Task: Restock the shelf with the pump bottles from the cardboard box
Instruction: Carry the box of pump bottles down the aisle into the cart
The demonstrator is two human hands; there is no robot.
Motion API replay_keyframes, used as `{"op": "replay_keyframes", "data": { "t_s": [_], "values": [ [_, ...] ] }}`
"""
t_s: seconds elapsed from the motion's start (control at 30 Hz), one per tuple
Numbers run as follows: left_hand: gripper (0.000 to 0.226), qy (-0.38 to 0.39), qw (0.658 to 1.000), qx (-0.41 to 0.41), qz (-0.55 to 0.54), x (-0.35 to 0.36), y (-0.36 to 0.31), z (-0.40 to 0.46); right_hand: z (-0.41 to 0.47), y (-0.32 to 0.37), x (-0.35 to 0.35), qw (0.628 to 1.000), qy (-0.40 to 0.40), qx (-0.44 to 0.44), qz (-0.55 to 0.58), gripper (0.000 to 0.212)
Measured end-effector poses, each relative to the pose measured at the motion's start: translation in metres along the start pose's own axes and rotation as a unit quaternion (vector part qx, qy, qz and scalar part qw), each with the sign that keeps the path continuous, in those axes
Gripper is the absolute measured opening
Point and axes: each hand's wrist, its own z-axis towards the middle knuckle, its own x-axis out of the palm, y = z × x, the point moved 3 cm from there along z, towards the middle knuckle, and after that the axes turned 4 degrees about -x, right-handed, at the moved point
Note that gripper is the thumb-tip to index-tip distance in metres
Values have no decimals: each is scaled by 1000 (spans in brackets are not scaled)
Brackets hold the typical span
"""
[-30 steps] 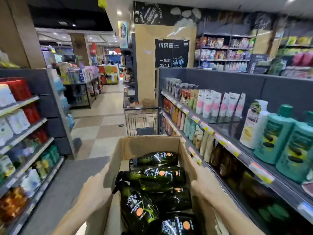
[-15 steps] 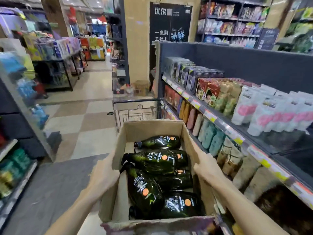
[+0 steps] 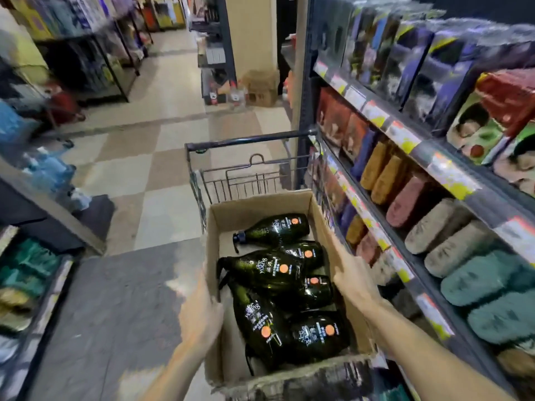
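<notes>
An open cardboard box (image 3: pixel 260 205) sits low in the middle of the view, above a metal shopping cart (image 3: pixel 246 146). Several dark green pump bottles (image 3: pixel 272 270) with orange dots lie on their sides inside it, black pump heads pointing left. My left hand (image 3: pixel 202 311) grips the box's left wall, thumb over the rim. My right hand (image 3: pixel 351 280) presses flat against the box's right wall. The shelf (image 3: pixel 405 157) with yellow price tags runs along the right.
The right shelving holds boxed goods above and rows of slippers below. More shelving stands on the left. A tiled aisle runs ahead, with a small cardboard box (image 3: pixel 260 88) on the floor beside a pillar. A grey mat covers the floor to my left.
The box in my two hands has moved forward along the aisle and sits lower in view. The camera has tilted down; the cart's handle is now close behind the box.
</notes>
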Motion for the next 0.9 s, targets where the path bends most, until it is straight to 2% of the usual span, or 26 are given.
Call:
{"op": "replay_keyframes", "data": {
  "t_s": [0.17, 0.23, 0.33, 0.47, 0.6, 0.8, 0.9],
  "values": [
    [57, 39, 996, -72, 36, 83, 20, 77, 69, -36, 80, 999, 39, 33, -14, 99],
    [48, 64, 994, -84, 9, 112, 25, 93, 86, -51, 108, 998, 36, 34, -39, 101],
    [34, 96, 984, -149, -22, 155, 44, 109, 102, -70, 148, 996, 55, 39, -61, 103],
    [29, 116, 973, -199, -24, 202, 75, 131, 121, -94, 208, 993, 89, 66, -49, 99],
    [35, 100, 970, -219, -16, 236, 99, 148, 126, -109, 260, 993, 102, 59, -32, 92],
    [47, 98, 959, -264, 34, 282, 133, 158, 129, -142, 326, 989, 129, 77, -17, 94],
    [74, 106, 957, -253, 93, 306, 147, 152, 127, -151, 337, 990, 117, 76, 9, 90]
  ]
}}
